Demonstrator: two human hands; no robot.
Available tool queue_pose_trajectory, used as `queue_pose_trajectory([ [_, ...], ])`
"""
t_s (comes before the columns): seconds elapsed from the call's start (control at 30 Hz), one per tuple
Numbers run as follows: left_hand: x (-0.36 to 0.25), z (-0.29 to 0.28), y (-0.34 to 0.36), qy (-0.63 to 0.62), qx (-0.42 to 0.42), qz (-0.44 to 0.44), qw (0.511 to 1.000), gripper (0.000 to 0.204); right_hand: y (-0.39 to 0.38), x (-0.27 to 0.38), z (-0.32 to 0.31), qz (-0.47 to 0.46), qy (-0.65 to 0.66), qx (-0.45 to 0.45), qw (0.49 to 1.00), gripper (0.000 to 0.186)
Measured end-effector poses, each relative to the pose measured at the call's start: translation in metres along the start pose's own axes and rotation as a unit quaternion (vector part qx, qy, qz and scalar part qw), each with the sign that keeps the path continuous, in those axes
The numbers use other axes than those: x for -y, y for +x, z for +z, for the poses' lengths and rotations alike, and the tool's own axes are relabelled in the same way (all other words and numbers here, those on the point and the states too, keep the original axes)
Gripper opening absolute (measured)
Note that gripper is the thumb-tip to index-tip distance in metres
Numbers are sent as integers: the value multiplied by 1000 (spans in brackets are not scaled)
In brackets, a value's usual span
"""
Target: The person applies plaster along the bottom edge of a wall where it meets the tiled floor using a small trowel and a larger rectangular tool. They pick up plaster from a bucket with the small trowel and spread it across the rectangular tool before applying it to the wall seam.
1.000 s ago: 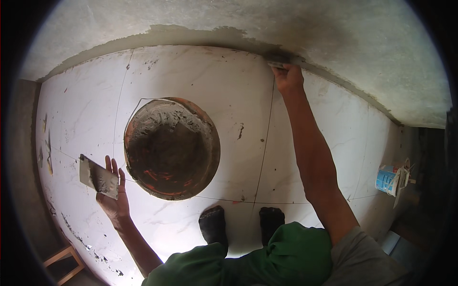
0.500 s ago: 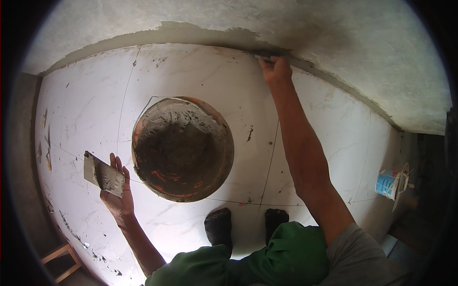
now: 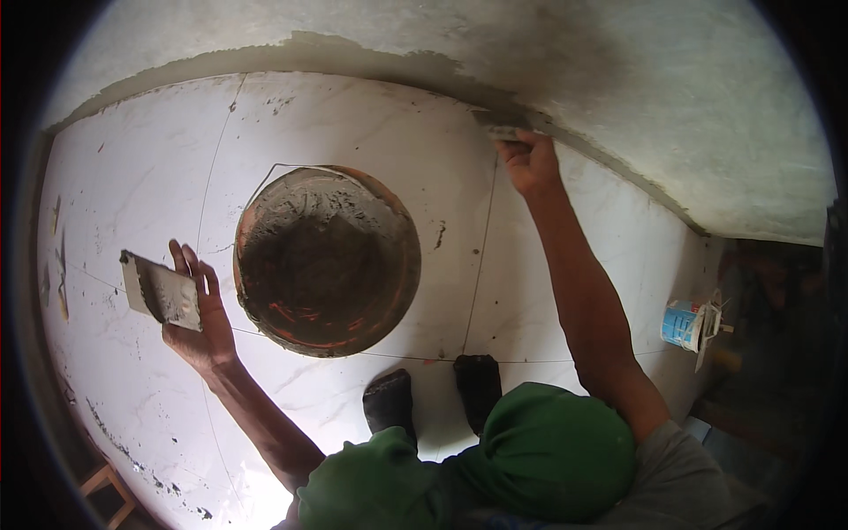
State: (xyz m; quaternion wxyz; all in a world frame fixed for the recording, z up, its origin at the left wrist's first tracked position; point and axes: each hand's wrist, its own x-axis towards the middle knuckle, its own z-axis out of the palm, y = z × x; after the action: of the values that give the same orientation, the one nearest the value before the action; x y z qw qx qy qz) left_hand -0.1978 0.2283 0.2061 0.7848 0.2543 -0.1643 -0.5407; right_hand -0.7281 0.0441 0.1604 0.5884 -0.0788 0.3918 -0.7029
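Observation:
My left hand [image 3: 210, 340] holds out a flat, pale rectangular plate [image 3: 139, 284] at the left, with grey mortar [image 3: 181, 300] smeared on its right part. Its fingers spread along the plate's right edge, and the grip beneath is partly hidden. At the foot of the far wall, my right hand [image 3: 535, 166] is closed around a flat metal trowel [image 3: 500, 130]. The trowel's blade lies close to the wall's lower edge; whether it touches is hard to tell. Between my hands stands a round bucket [image 3: 408, 221] with dark grey mortar inside and a wire handle.
A darker band of wet mortar [image 3: 353, 60] runs along the base of the grey wall [image 3: 689, 115]. White tiles [image 3: 424, 291] with mortar crumbs cover the floor. A blue and white tub [image 3: 685, 324] stands at the right. Thin tools [image 3: 62, 278] lie far left, above a wooden frame [image 3: 108, 495].
My right hand and the trowel have moved right and nearer to me along the wall. The view has shifted slightly; the left hand still holds the plate.

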Motion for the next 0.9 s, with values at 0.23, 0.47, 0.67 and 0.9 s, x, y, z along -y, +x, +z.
queue_pose_trajectory([
  [0.23, -18, 52, -19, 20, -38, 5, 999, 82, 28, -41, -9, 52, 101, -22, 993, 51],
  [0.47, -68, 32, -85, 16, 49, 20, 998, 89, 46, -45, 8, 8, 189, 7, 982, 57],
  [0.67, -96, 24, -135, 39, -29, 48, 998, 80, 29, -1, -29, 39, 167, -55, 984, 57],
  [0.9, -99, 20, -161, 17, 11, 31, 999, 68, 132, 35, -33, -10, 78, -91, 993, 37],
])
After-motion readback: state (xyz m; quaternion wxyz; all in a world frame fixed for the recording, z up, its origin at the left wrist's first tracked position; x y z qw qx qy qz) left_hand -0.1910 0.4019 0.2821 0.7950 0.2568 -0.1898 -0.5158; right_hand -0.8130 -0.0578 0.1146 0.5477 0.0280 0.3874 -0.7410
